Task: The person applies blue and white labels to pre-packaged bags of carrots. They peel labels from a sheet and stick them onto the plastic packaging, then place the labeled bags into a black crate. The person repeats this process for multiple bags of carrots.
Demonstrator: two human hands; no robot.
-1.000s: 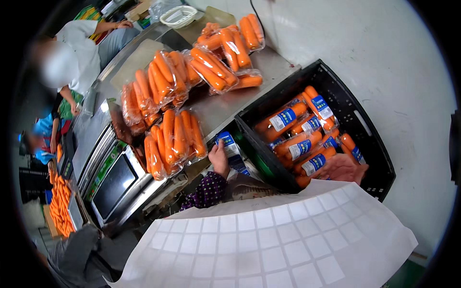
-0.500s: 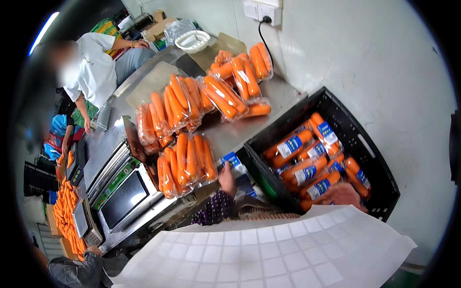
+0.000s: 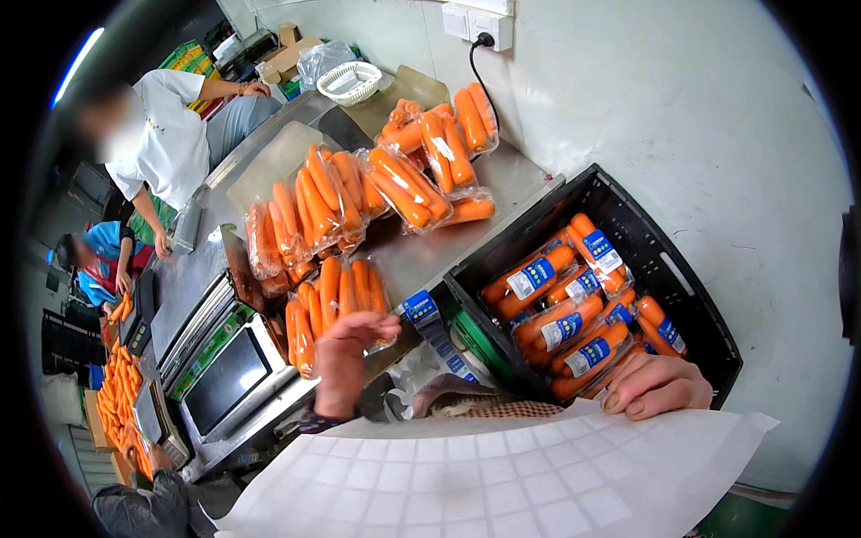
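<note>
My left hand (image 3: 345, 359) is raised in front of a clear bag of carrots (image 3: 305, 334) at the steel table's near edge. Its fingers stretch to the right, partly over the bag, with nothing seen in them. At the right, my right hand (image 3: 659, 386) curls its fingers over the top edge of a white sheet (image 3: 502, 475) with a grid of pale squares, beside the crate's near wall. Inside the black crate (image 3: 686, 278) lie several carrot packs (image 3: 569, 325) with blue-and-white labels. Between hand and crate hangs a strip of blue labels (image 3: 420, 307).
More bagged carrots (image 3: 327, 202) are piled on the steel table (image 3: 516, 184). A scale (image 3: 224, 381) stands to the left, a white basket (image 3: 350, 82) at the back. A person in a white shirt (image 3: 170, 125) and other people work at the left. A wall socket (image 3: 491, 29) holds a black plug.
My left hand has left the label strip and moved left and up to the carrot bag. My right hand has come from the crate's near side onto the sheet's edge.
</note>
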